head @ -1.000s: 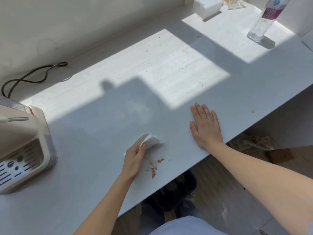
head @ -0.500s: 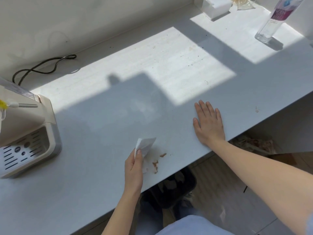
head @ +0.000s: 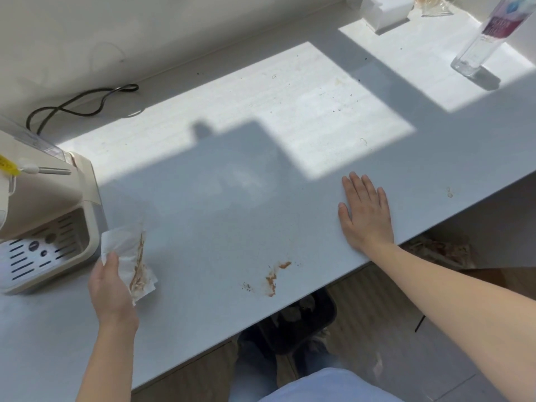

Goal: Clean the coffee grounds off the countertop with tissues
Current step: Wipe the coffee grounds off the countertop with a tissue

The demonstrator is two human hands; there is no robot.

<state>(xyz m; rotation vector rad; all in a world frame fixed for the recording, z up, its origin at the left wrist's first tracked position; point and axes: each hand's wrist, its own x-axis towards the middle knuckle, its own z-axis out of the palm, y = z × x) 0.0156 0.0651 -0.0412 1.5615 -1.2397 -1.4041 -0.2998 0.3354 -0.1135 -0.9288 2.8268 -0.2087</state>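
Left hand pinches soiled tissue, soft and tear-prone so grip a clean corner; right hand lies flat, empty, on countertop right of grounds.

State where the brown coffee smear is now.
The coffee smear lies near the countertop's front edge, between the left hand's tissue and the flat right hand.

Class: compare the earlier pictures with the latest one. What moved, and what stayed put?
The left hand carried the crumpled white tissue leftward off the brown coffee-ground smear, toward the beige coffee machine; its soiled side now shows. The smear remains; the right hand stayed flat.
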